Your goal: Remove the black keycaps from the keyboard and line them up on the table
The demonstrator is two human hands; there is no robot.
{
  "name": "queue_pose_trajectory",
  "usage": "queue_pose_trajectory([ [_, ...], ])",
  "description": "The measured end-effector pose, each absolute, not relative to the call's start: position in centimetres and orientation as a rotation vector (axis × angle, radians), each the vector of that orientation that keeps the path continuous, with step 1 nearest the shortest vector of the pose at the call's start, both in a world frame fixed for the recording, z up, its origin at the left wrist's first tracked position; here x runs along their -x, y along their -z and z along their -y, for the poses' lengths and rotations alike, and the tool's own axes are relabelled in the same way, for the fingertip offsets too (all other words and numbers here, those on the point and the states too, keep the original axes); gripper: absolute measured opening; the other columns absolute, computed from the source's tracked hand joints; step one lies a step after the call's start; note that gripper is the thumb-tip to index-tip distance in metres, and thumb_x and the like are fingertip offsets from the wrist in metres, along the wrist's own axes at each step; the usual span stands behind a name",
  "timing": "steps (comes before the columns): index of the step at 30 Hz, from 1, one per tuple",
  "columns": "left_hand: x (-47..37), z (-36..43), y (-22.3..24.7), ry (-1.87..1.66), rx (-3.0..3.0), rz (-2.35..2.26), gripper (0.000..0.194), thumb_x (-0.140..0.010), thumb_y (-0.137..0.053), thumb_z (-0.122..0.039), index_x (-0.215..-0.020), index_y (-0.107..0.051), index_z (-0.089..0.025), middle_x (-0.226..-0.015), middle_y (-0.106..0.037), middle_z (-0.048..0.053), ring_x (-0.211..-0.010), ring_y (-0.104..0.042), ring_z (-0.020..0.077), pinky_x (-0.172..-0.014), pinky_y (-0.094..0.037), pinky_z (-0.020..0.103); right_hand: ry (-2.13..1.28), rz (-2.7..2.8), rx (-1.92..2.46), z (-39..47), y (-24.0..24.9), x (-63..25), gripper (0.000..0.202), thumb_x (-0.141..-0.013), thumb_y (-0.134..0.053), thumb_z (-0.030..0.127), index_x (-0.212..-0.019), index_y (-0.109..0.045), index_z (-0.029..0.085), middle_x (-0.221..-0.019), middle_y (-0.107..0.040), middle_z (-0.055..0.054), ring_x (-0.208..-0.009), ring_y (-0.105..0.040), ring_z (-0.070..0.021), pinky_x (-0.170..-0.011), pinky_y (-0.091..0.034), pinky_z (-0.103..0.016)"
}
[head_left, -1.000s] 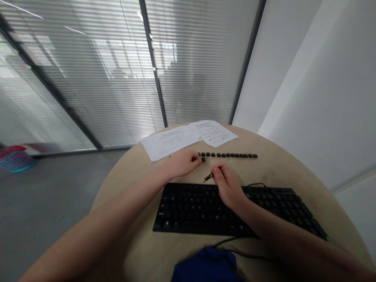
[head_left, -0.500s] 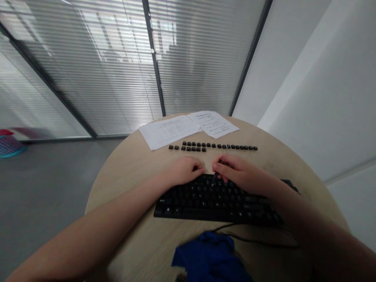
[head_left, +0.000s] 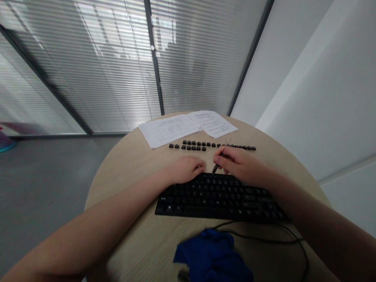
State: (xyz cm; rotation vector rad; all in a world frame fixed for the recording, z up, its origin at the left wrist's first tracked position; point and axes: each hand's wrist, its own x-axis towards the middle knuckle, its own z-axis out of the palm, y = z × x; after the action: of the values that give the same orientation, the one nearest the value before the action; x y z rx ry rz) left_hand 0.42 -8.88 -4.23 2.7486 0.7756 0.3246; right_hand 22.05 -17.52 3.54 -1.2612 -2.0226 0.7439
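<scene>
Keyboard (head_left: 217, 201), black and wired, lies across the middle of the round wooden tabletop (head_left: 129, 162), its long front side facing the person's edge. The left hand (head_left: 187, 169) rests at the keyboard's back edge, left of its middle, with the fingers curled inward; whether anything is pinched between them cannot be told. The right hand (head_left: 233, 159) is clamped on a slim dark keycap puller (head_left: 215, 168), thumb and fingers closed about it. Its lower tip points down at the keyboard's back edge, while thin wires rise from the other end above the knuckles.

Beyond both hands, toward the tabletop's far edge, loose black keycaps lie in two rows. The longer upper row (head_left: 203, 144) runs rightward and is partly hidden behind the right hand; the shorter lower row (head_left: 194, 148) counts seven, the two leftmost spaced wider. Behind them two printed sheets (head_left: 170, 130) meet near the tabletop's far edge, their print too small to read. A crumpled blue cloth (head_left: 213, 256) sits on the near side, with a black cable (head_left: 261, 239) looping to its right. Past the table stand glass panels with horizontal blinds (head_left: 117, 86).
</scene>
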Motion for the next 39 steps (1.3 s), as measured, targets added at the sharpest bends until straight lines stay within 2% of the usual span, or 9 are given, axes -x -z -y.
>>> queue_pose_trajectory([
  [2, -0.3, 8.7, 4.3, -0.325, -2.752, -0.76, 0.024, -0.096, -0.047, -0.02, -0.093, -0.071, -0.02, -0.097, -0.075, 0.007, -0.094, -0.068, 0.0241, -0.088, -0.051, 0.037, -0.767, 2.033, 1.239, 17.0, -1.7, -21.4, 0.02, -0.097, -0.056, 0.036, -0.087, -0.066, 0.022, -0.067, -0.064, 0.001, -0.06, -0.057, -0.0161, -0.058, -0.043, -0.028],
  [5, -0.2, 8.6, 4.4, -0.329, -2.755, -0.747, 0.024, -0.089, -0.048, -0.013, -0.094, -0.071, -0.02, -0.097, -0.075, 0.005, -0.093, -0.068, 0.0228, -0.088, -0.052, 0.036, -0.849, 1.921, 1.283, 16.8, 1.4, -21.4, 0.027, -0.1, -0.051, 0.042, -0.088, -0.063, 0.021, -0.064, -0.06, 0.002, -0.059, -0.057, -0.0158, -0.059, -0.044, -0.028],
  [10, 0.0, 8.5, 4.5, -0.318, -2.759, -0.738, 0.027, -0.086, -0.047, -0.011, -0.097, -0.07, -0.019, -0.097, -0.073, 0.006, -0.092, -0.066, 0.0224, -0.088, -0.052, 0.036, -0.917, 1.696, 1.317, 17.0, 4.5, -22.1, 0.037, -0.101, -0.047, 0.054, -0.09, -0.058, 0.021, -0.064, -0.055, 0.003, -0.057, -0.053, -0.0136, -0.056, -0.041, -0.026],
  [16, 0.1, 8.5, 4.2, -0.28, -2.739, -0.754, 0.028, -0.086, -0.046, -0.012, -0.099, -0.07, -0.02, -0.101, -0.072, 0.007, -0.094, -0.065, 0.0221, -0.089, -0.05, 0.036, -0.95, 1.625, 1.285, 16.8, 5.3, -21.8, 0.039, -0.1, -0.049, 0.058, -0.087, -0.056, 0.022, -0.065, -0.056, 0.003, -0.055, -0.052, -0.0133, -0.055, -0.041, -0.027],
  [28, 0.4, 8.5, 3.6, -0.225, -2.716, -0.788, 0.031, -0.083, -0.046, -0.009, -0.1, -0.07, -0.02, -0.098, -0.075, 0.005, -0.093, -0.067, 0.0212, -0.087, -0.051, 0.034, -0.84, 1.702, 1.233, 17.2, 5.2, -21.6, 0.034, -0.103, -0.048, 0.051, -0.089, -0.057, 0.022, -0.069, -0.058, 0.001, -0.059, -0.053, -0.0145, -0.06, -0.043, -0.029],
  [39, 0.1, 8.4, 3.8, -0.202, -2.691, -0.856, 0.031, -0.084, -0.047, -0.012, -0.1, -0.072, -0.021, -0.1, -0.077, 0.006, -0.094, -0.067, 0.0225, -0.087, -0.051, 0.036, -0.818, 1.893, 1.192, 17.7, 4.4, -21.7, 0.022, -0.103, -0.043, 0.036, -0.09, -0.055, 0.022, -0.07, -0.055, 0.001, -0.064, -0.053, -0.0166, -0.065, -0.042, -0.031],
])
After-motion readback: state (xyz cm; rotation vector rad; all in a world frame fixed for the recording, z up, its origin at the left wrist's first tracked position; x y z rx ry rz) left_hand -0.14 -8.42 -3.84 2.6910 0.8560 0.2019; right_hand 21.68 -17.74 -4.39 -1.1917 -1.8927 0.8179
